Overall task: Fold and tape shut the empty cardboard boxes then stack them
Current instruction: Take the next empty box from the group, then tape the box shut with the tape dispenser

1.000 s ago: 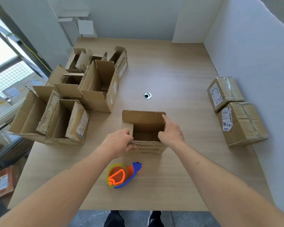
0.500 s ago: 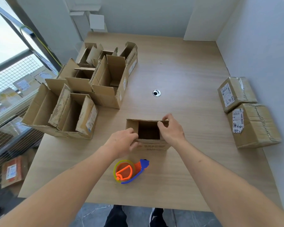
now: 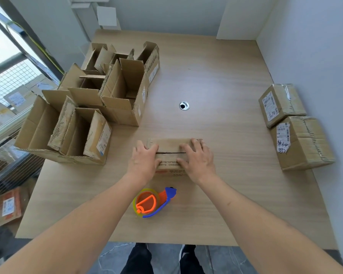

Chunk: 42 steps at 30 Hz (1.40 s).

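A small cardboard box (image 3: 171, 147) sits on the wooden table (image 3: 216, 76) in front of me, its top flaps folded down and meeting at a narrow dark seam. My left hand (image 3: 144, 162) lies flat on the left part of the flaps. My right hand (image 3: 197, 161) presses flat on the right part. An orange, yellow and blue tape dispenser (image 3: 153, 202) lies on the table just below the box, between my forearms. No tape shows on the seam.
Several open cardboard boxes (image 3: 91, 107) crowd the table's left side. Two sealed boxes (image 3: 291, 125) with labels rest side by side at the right edge by the wall. A cable hole (image 3: 184, 105) sits mid-table. More parcels lie on the floor at left.
The box stood open with both hands on its flaps. Both hands have folded the flaps down, and the top is closed under flat palms.
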Each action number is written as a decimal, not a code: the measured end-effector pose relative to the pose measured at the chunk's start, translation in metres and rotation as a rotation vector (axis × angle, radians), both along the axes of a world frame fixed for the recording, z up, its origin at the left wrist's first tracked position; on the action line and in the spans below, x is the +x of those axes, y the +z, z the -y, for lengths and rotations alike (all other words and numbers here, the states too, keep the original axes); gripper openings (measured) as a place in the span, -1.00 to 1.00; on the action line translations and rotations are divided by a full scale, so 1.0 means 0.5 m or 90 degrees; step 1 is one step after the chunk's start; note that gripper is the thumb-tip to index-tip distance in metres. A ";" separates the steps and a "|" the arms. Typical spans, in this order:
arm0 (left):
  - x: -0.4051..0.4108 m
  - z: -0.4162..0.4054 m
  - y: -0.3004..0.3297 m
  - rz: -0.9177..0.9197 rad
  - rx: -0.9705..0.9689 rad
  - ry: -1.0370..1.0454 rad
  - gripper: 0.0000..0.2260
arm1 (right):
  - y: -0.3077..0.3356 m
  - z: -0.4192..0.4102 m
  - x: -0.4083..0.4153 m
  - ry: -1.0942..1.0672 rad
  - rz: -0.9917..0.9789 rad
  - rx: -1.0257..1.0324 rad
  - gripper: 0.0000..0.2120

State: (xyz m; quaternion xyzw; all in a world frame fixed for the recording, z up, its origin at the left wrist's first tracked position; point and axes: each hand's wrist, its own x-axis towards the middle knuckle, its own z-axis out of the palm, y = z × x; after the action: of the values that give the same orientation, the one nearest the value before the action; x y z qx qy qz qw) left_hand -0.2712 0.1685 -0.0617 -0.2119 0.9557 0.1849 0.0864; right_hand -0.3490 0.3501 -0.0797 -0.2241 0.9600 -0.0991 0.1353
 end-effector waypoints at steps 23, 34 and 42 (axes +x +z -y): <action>0.222 -0.027 -0.150 0.188 0.070 -0.169 -0.33 | -0.082 0.028 0.033 -0.009 -0.019 -0.022 -0.54; 0.288 0.000 -0.141 0.045 0.158 -0.237 -0.06 | -0.078 0.017 0.030 -0.004 -0.002 -0.030 -0.55; 0.255 0.095 -0.024 -0.215 0.138 -0.189 -0.14 | -0.060 0.022 0.053 0.008 0.044 -0.035 -0.54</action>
State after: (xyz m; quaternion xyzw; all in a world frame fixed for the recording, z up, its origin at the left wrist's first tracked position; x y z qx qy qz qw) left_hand -0.1438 0.1211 -0.0734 -0.0248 0.9519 0.3043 -0.0260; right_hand -0.3223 0.3393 -0.1097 -0.2301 0.9503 -0.1324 0.1629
